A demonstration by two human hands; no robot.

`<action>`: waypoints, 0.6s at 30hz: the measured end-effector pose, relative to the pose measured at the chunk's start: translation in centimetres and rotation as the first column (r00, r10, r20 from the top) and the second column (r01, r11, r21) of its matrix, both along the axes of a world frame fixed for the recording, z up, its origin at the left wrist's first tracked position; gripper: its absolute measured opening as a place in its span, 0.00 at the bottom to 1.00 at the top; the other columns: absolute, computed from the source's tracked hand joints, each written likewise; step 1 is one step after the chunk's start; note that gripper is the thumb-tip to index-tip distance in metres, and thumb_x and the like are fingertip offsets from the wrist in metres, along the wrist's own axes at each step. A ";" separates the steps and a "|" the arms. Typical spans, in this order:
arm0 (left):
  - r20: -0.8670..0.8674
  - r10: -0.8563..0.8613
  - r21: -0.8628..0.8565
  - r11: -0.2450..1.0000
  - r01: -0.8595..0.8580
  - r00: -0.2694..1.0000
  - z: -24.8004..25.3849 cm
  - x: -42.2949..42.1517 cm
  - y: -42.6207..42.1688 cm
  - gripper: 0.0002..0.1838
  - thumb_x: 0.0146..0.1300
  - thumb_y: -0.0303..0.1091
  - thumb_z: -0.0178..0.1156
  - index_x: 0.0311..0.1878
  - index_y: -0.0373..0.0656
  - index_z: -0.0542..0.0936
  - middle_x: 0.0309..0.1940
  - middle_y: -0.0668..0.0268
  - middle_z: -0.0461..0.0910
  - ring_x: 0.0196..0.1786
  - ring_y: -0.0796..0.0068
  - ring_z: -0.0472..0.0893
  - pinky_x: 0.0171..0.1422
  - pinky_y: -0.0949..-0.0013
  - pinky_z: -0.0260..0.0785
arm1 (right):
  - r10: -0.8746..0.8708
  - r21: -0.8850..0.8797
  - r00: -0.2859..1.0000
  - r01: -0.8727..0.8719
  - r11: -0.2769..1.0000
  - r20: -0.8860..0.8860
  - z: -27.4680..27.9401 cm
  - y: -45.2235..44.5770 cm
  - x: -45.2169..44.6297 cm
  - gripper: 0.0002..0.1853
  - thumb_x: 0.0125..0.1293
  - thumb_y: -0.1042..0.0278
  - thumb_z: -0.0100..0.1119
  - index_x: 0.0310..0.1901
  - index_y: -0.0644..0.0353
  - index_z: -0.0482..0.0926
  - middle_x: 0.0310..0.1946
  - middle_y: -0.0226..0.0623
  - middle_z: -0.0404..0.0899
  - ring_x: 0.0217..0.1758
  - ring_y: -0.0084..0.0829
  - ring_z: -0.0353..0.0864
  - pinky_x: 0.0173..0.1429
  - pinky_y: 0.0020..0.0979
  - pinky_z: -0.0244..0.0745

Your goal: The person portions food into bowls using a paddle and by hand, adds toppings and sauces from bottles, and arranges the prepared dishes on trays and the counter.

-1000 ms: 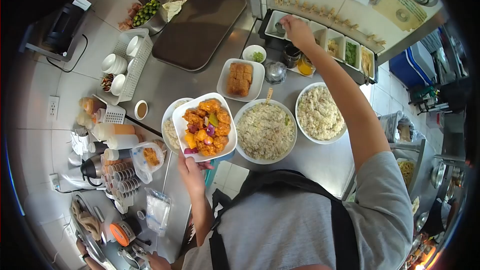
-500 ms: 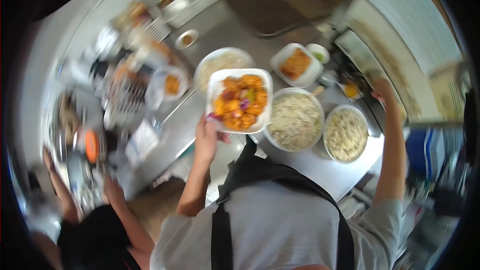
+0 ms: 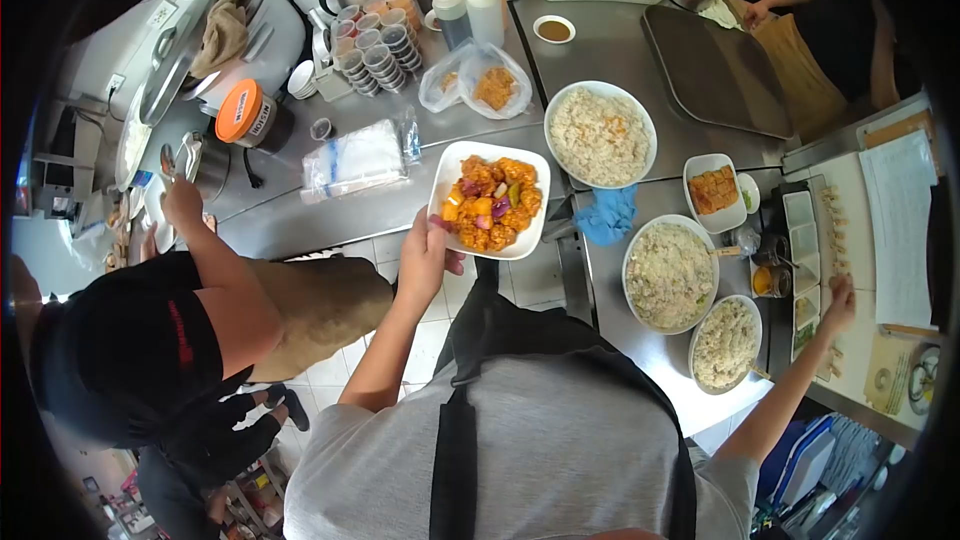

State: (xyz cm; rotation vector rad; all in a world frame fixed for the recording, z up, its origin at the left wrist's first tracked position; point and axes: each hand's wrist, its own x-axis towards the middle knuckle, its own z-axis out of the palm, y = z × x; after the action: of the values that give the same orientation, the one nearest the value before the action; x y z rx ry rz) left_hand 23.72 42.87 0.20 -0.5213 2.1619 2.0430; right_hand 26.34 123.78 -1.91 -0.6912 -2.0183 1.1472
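Note:
My left hand [image 3: 424,258] grips the near left edge of a white square bowl [image 3: 540,176] and holds it level above the floor gap beside the counter. Orange-glazed food pieces [image 3: 490,205] with purple and green bits fill the bowl. Out at the right, my right hand [image 3: 840,305] is closed, with its fingers curled together near a white ledge [image 3: 850,200] with small pale items along it. Whatever those fingers hold is too small to make out. Beside that hand is a row of white compartments [image 3: 802,240], some with food inside.
Large bowls of rice [image 3: 668,275] stand on the steel counter, near a blue cloth [image 3: 605,215] and a dish of fried food [image 3: 714,190]. A dark tray [image 3: 715,70] lies farther back. A co-worker [image 3: 180,330] stands at the left; another person [image 3: 830,30] is at the upper right.
The view has swung left, showing more of the left counter and the co-worker. My left hand still holds the bowl. My right hand has moved from the compartments toward the ledge.

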 end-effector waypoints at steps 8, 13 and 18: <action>0.004 -0.007 -0.145 0.989 0.007 1.000 -1.8 -4.5 -5.7 0.23 0.66 0.30 0.39 0.62 0.30 0.63 0.24 0.57 0.77 0.19 0.73 0.78 0.22 0.72 0.73 | 0.187 0.422 0.959 -0.083 0.903 -0.212 11.8 -35.7 -10.6 0.22 0.75 0.59 0.33 0.53 0.65 0.74 0.33 0.38 0.79 0.37 0.29 0.77 0.47 0.31 0.73; -0.020 -0.007 -0.122 0.992 0.004 1.000 -1.8 -6.8 -7.5 0.21 0.67 0.28 0.40 0.61 0.31 0.64 0.22 0.58 0.77 0.18 0.75 0.77 0.21 0.72 0.72 | 0.582 0.036 0.812 -0.581 0.813 -0.046 5.7 -57.1 -20.4 0.15 0.74 0.63 0.40 0.47 0.61 0.76 0.31 0.35 0.82 0.35 0.26 0.81 0.44 0.28 0.75; -0.019 0.008 -0.108 0.994 -0.010 1.000 -1.3 -8.2 -9.5 0.23 0.64 0.26 0.39 0.62 0.33 0.65 0.20 0.61 0.76 0.18 0.77 0.76 0.21 0.73 0.71 | 0.632 0.127 0.758 -0.651 0.749 0.161 0.7 -64.6 -25.1 0.12 0.73 0.66 0.42 0.46 0.61 0.75 0.29 0.38 0.82 0.32 0.31 0.82 0.41 0.32 0.76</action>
State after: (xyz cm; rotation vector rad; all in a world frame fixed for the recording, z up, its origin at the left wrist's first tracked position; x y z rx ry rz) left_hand 15.52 33.41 -1.14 -0.5279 2.2945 1.9511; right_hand 1.20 59.16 -1.25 0.0723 -2.5112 1.2927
